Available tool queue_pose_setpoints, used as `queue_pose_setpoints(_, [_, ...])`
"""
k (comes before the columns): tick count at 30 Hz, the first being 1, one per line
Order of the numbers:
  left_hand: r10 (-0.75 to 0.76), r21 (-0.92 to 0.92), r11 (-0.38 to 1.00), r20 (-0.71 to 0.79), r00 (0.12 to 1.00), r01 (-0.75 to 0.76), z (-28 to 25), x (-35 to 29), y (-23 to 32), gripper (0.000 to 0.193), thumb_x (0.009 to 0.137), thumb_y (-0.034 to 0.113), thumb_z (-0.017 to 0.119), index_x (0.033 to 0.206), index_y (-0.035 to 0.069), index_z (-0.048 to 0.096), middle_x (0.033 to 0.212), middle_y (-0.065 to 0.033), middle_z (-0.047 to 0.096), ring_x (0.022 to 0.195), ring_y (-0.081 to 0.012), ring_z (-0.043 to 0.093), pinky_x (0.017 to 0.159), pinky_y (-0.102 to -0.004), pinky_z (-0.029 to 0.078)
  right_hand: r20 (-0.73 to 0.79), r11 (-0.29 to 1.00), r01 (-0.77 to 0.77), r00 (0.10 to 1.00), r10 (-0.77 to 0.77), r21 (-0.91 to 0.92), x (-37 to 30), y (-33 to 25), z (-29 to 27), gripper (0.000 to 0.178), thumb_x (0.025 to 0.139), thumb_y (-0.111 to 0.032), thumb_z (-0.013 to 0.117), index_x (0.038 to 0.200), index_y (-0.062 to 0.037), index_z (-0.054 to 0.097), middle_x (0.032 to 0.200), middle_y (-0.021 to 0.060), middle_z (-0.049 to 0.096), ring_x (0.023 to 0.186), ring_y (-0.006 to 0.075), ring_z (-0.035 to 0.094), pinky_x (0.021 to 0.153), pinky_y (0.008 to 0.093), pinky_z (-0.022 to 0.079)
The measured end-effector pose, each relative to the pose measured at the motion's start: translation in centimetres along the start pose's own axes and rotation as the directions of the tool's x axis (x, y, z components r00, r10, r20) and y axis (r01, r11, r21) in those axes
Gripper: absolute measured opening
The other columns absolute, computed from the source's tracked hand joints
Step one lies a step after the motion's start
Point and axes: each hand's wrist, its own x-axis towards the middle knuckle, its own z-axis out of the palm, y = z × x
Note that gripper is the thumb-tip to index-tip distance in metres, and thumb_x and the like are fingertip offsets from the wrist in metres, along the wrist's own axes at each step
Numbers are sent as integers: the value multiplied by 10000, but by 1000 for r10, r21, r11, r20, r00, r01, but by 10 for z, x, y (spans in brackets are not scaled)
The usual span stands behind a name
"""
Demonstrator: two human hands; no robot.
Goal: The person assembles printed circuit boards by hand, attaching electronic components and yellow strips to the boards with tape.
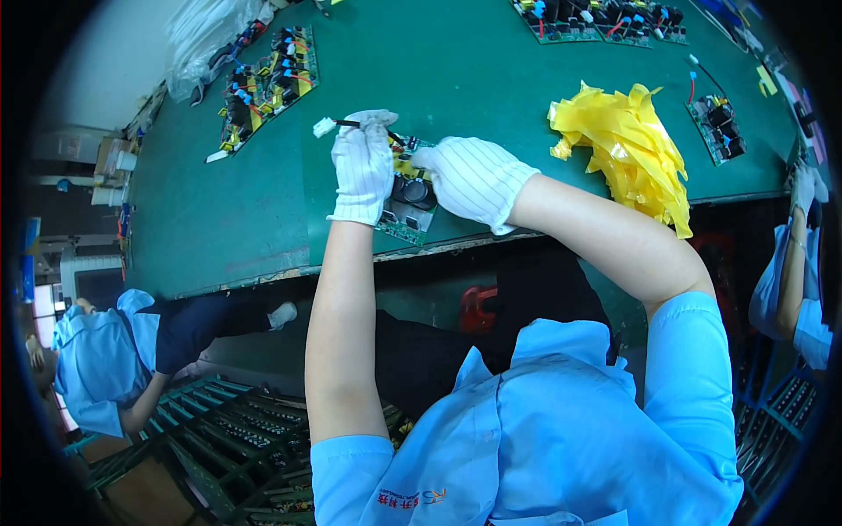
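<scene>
A green circuit board (405,230) with black round capacitors and yellow parts lies near the table's front edge, between my gloved hands. My left hand (362,171) is closed at the board's left side, its fingers bent over a black cable (347,124). At the cable's end a white plug (324,128) sticks out to the left of the fingertips. From the right, my right hand (478,181) reaches the board's upper part with its fingers curled and pressed together. What those fingertips pinch is hidden. The gloves cover part of the board.
A heap of yellow film strips (627,145) lies to the right on the green table (263,219). Beyond it is another circuit board (717,130). More boards stand in groups at the far left (267,88) and far right (605,22). Co-workers sit on both sides.
</scene>
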Motion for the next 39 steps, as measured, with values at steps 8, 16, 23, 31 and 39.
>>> queue_pose_setpoints(8, [-52, -59, 997, 15, 999, 52, -3, 6, 3, 206, 976, 94, 476, 1028, -40, 624, 943, -164, 709, 862, -255, 696, 783, -337, 539, -30, 998, 66, 997, -65, 16, 3, 2, -1, 305, 908, -113, 442, 1114, -34, 651, 918, 222, 677, 868, 376, 657, 791, 456, 524])
queue_pose_setpoints(16, [-18, -12, 1000, -12, 1000, 18, -1, -1, 1, 169, 968, 87, 486, 991, 7, 633, 896, -126, 724, 814, -269, 692, 747, -350, 535, 24, 998, 57, 998, -56, -32, 1, -1, -2, 313, 900, -103, 439, 1126, -51, 649, 865, 223, 667, 831, 392, 646, 754, 485, 511])
queue_pose_setpoints(23, [-5, 9, 1000, -16, 1000, 5, 4, 0, -1, 202, 967, 144, 481, 991, 29, 645, 900, -109, 722, 804, -288, 684, 734, -375, 529, -117, 997, 36, 992, -44, -66, -37, -19, -43, 290, 891, -78, 469, 1131, -76, 633, 885, 195, 624, 824, 394, 619, 742, 479, 502])
queue_pose_setpoints(31, [-46, 97, 994, -14, 999, 47, -3, 4, 7, 263, 959, 178, 474, 916, 88, 718, 902, -122, 703, 840, -315, 675, 753, -406, 528, -631, 955, -129, 773, -70, -265, -143, -3, -153, 275, 920, -25, 530, 1180, -27, 619, 901, 169, 597, 807, 331, 624, 688, 358, 491])
queue_pose_setpoints(39, [11, 27, 1000, -3, 1000, -11, 0, -4, -4, 258, 972, 175, 481, 948, 16, 683, 927, -128, 713, 812, -285, 665, 745, -376, 524, -496, 814, -468, 826, 266, -343, -189, 66, -117, 271, 910, -100, 526, 1162, -99, 627, 883, 189, 599, 817, 372, 628, 717, 457, 513])
